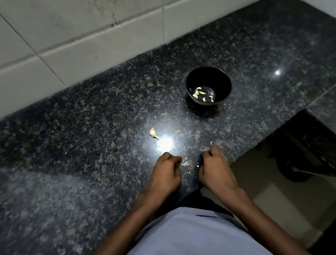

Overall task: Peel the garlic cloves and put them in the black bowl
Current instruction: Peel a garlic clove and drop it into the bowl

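The black bowl (pixel 221 83) stands on the dark granite counter (pixel 84 154), right of centre, with several peeled garlic cloves (pixel 199 93) in its bottom. One unpeeled clove (pixel 153 133) lies on the counter left of the bowl, beside a bright light reflection. Near the counter's front edge, my left hand (pixel 164 173) has curled fingers and pinches a pale garlic piece with loose skin (pixel 183 163) at its fingertips. My right hand (pixel 215 168) is a short gap to the right, fingers curled inward, and nothing shows in it.
Small bits of garlic skin (pixel 178 131) lie scattered between my hands and the bowl. A white tiled wall (pixel 96 42) runs behind the counter. The counter ends in a cut-out at the right, with the floor (pixel 267 180) below.
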